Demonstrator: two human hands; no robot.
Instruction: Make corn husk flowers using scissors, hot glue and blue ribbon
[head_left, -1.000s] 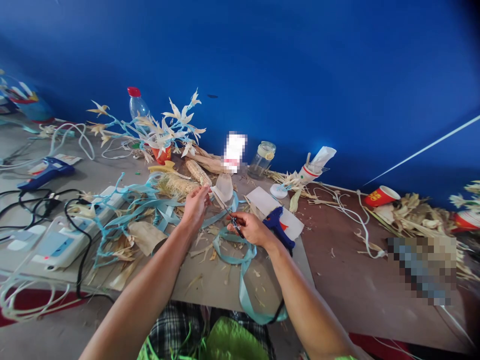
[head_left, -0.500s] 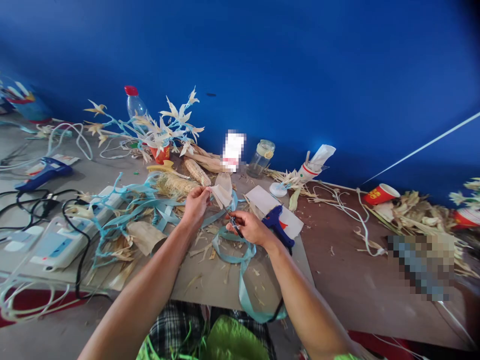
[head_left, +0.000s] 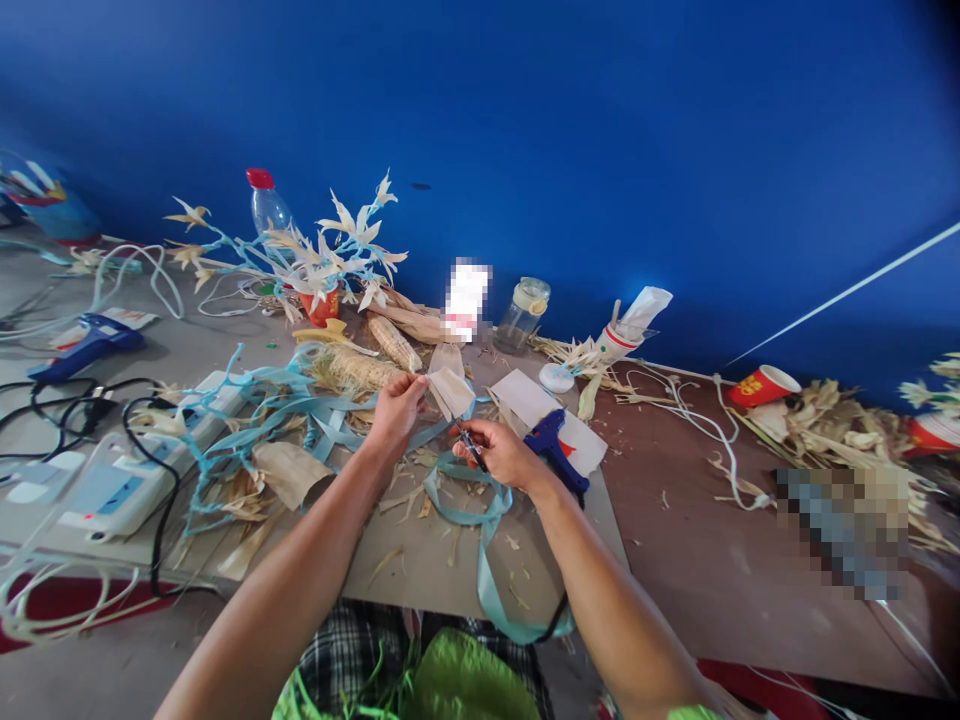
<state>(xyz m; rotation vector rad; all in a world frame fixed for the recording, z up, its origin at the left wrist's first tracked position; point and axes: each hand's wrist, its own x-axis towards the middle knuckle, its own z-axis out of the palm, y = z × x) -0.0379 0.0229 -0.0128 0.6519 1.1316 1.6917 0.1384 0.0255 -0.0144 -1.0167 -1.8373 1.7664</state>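
Note:
My left hand [head_left: 395, 412] pinches a pale piece of corn husk [head_left: 451, 388] and holds it up above the table. My right hand [head_left: 501, 455] is closed around small dark-handled scissors [head_left: 471, 446], whose blades point up at the lower edge of the husk. Both hands are over a grey board [head_left: 420, 560] strewn with husk scraps. A light blue ribbon [head_left: 480, 520] loops under my right hand and runs off the front edge. A blue glue gun [head_left: 553, 450] lies just right of my right hand.
Corn cobs [head_left: 360, 368] and tangled blue ribbon lie left of my hands. A husk-flower branch in a red cup [head_left: 322, 305], a bottle [head_left: 264, 207] and a glass jar [head_left: 523, 315] stand by the blue wall. Power strips [head_left: 112, 490], cables and another glue gun [head_left: 82, 345] lie at the left; red cups [head_left: 761, 388] at right.
The husk piece has turned and flattened out in my left hand, and the scissors have drawn slightly closer to its lower edge. Both arms stay almost in place.

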